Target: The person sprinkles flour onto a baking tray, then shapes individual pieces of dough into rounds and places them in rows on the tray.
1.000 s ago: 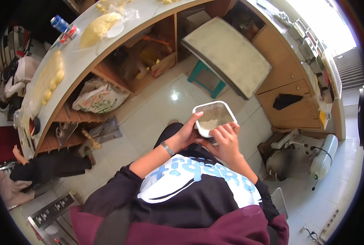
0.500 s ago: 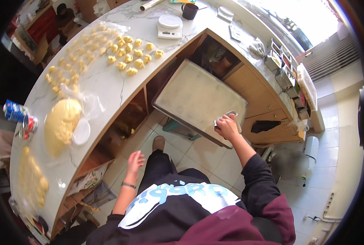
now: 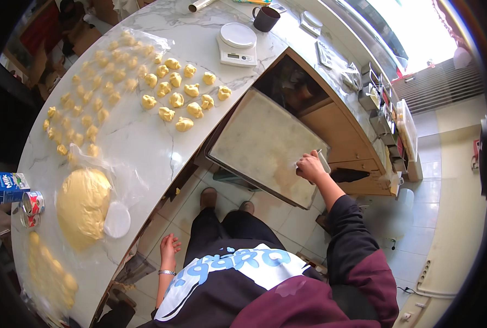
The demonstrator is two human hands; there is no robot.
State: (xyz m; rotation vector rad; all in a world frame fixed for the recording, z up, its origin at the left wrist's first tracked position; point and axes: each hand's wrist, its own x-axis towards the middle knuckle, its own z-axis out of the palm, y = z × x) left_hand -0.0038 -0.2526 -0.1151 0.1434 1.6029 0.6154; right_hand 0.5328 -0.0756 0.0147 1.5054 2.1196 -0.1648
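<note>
My right hand (image 3: 311, 168) grips a small container (image 3: 321, 157), tipped over the right part of a large pale, flat tray (image 3: 251, 139) below the counter; the container's contents are hidden from this angle. A faint tan patch shows on the tray beside it. My left hand (image 3: 169, 247) hangs low at my left, fingers apart and loosely curled, holding nothing, near the counter's edge. On the marble counter (image 3: 150, 142) are lumps of yellow dough (image 3: 176, 100), more under plastic (image 3: 90, 104), and a big dough mass (image 3: 82, 205) in plastic beside a white lid (image 3: 116, 220).
The counter also carries a white scale (image 3: 237, 44), dark mug (image 3: 266, 19), blue carton (image 3: 10, 187) and cans (image 3: 33, 202). Metal containers (image 3: 370, 98) line the right ledge above wooden cabinets (image 3: 352, 156). A stool (image 3: 227, 177) is under the tray. A person (image 3: 68, 19) is at top left.
My left hand let go of the container and dropped to my left. My right hand carried it forward over the tray, tipping it. The view swung toward the counter.
</note>
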